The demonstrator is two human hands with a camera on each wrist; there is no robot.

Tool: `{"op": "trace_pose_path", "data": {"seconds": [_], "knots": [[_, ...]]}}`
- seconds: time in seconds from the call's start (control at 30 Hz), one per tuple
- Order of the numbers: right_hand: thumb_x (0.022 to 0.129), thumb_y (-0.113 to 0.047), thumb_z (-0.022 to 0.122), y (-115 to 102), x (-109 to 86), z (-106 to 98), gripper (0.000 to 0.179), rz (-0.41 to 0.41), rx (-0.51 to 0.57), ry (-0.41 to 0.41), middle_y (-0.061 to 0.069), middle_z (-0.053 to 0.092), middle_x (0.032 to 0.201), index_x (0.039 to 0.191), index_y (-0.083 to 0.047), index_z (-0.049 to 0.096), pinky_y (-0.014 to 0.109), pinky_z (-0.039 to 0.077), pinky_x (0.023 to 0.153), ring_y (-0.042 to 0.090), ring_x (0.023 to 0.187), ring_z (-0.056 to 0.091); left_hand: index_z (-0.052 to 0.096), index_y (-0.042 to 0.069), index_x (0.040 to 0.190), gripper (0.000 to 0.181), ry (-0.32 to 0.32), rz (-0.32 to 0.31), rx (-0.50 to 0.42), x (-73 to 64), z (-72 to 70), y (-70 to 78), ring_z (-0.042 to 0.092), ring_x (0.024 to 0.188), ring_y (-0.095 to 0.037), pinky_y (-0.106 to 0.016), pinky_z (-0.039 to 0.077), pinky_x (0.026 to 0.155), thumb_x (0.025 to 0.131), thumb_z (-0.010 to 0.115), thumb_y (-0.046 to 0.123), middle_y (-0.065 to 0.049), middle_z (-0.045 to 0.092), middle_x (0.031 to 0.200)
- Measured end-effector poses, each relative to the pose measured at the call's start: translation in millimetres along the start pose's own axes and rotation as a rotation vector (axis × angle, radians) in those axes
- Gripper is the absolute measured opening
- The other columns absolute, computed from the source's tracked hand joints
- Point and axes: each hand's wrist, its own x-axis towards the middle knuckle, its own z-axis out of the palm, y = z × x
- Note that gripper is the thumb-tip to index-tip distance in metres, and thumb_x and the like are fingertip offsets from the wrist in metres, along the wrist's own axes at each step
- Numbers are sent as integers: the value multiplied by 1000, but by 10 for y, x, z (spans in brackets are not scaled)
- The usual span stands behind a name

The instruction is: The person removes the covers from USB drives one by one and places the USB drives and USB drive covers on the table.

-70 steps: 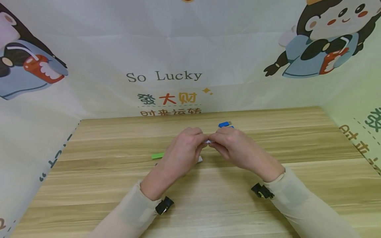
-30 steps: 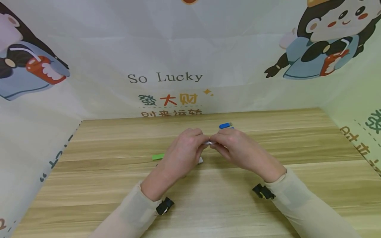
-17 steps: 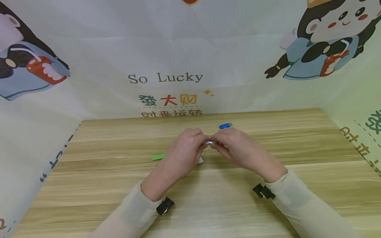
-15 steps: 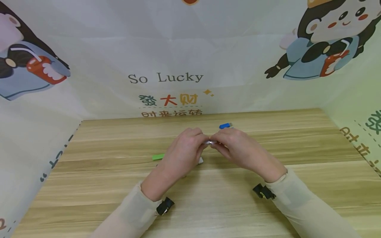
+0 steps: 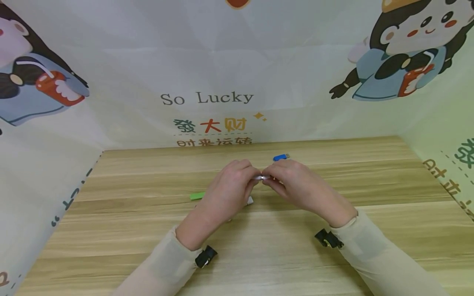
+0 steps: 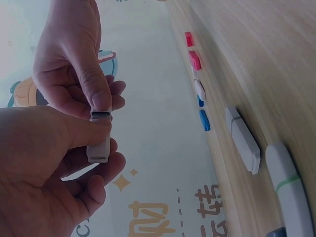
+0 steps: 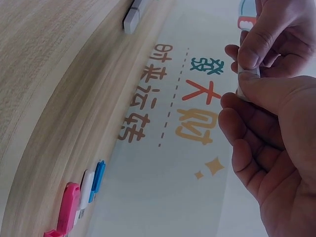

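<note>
A small white USB stick (image 6: pixel 98 147) is held between both hands in the air above the table. My left hand (image 5: pixel 230 187) pinches one end between thumb and fingers. My right hand (image 5: pixel 298 187) pinches the other end, thumb on top. In the left wrist view a dark slot with a metallic edge shows between the two thumbs. In the head view only a thin silvery strip of the stick is visible; the fingers hide most of it.
Behind my right hand lies a blue USB stick (image 5: pixel 280 157). A pink stick (image 7: pixel 68 208) and a white stick (image 7: pixel 86 189) lie near it. Beside my left hand are a green piece (image 5: pixel 197 196) and a partly hidden whitish block (image 5: pixel 249 200). Printed sheets wall the wooden table (image 5: pixel 148 168).
Between the fingertips, the stick's visible strip looks more silvery than 2.3 seconds ago. Both hands keep nearly the same place and grip. The head view has shifted slightly.
</note>
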Motion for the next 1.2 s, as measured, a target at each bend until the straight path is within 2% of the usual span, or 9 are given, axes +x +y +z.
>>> {"op": "trace_pose_path", "data": {"seconds": [0.43,0.67,1.2], "knots": [[97,-6,78,0,4,-5,9,12,0,-9,5,76,95,105,-2,78,33,60,76,16,83,69,78,4,105,8,-10,-17,-8,-2,-1,0,65,91,-19,-33,57,84,103,71,8,-2,69,94],[96,-5,79,18,7,-3,10,-7,2,-3,6,77,96,105,-2,78,32,60,75,16,83,70,78,4,105,8,-11,-25,-6,-3,5,-3,65,90,-19,-32,57,83,103,71,8,-2,70,95],[98,-7,78,26,-7,-18,9,23,-8,-29,5,76,96,106,-3,78,33,60,75,16,83,69,78,3,104,7,6,-15,-17,-1,18,-16,66,89,-20,-33,58,81,101,73,7,-4,70,95]]}}
